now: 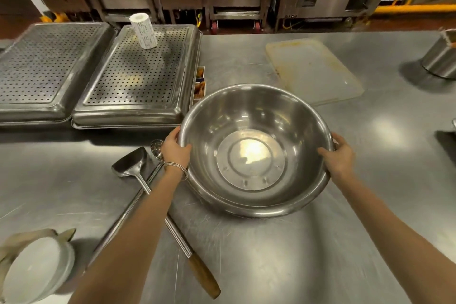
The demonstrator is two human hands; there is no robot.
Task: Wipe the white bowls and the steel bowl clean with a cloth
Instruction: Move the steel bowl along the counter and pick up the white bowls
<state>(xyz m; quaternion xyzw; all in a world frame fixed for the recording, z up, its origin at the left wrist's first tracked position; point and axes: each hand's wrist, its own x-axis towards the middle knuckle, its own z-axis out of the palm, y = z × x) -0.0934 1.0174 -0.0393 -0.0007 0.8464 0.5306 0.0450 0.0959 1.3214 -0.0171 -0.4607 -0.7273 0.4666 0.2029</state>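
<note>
A large steel bowl is in the middle of the steel table, tilted toward me and empty inside. My left hand grips its left rim, with bangles on the wrist. My right hand grips the right rim. A white bowl sits at the bottom left corner of the view, with a beige cloth draped beneath and behind it.
A steel spatula and a long ladle with a wooden handle lie under my left arm. Two perforated steel trays stand at the back left, a paper roll on one. A white cutting board lies behind the bowl. A steel container stands far right.
</note>
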